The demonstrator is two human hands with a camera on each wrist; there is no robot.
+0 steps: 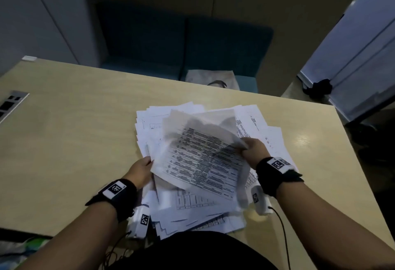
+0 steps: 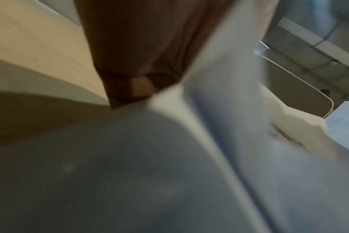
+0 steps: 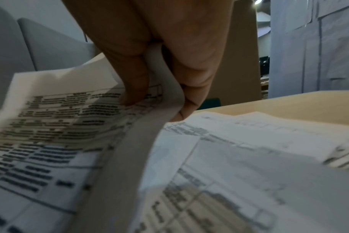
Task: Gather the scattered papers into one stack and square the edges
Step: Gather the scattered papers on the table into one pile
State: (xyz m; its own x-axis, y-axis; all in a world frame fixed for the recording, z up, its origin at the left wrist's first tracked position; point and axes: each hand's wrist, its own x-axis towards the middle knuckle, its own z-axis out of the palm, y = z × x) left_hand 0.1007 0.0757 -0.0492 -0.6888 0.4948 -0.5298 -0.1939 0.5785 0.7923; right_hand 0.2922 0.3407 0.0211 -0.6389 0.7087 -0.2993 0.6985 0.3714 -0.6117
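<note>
A loose pile of printed papers (image 1: 188, 212) lies fanned out on the tan table (image 1: 64, 141) in front of me. Above it I hold a few curled sheets (image 1: 198, 158) with dense black text. My right hand (image 1: 252, 148) pinches their right edge between thumb and fingers, plainly seen in the right wrist view, where the held sheets (image 3: 50, 141) bend down over the pile (image 3: 249, 157). My left hand (image 1: 143, 169) is at the sheets' left edge. The left wrist view is blurred; the left hand (image 2: 137, 63) seems to hold a paper edge (image 2: 169, 102).
A power socket panel (image 1: 10, 103) is set into the table at the far left. A teal sofa (image 1: 183, 41) and a pale bag (image 1: 211, 77) stand beyond the far edge. Cables (image 1: 282, 231) run from the wrist cameras near my body.
</note>
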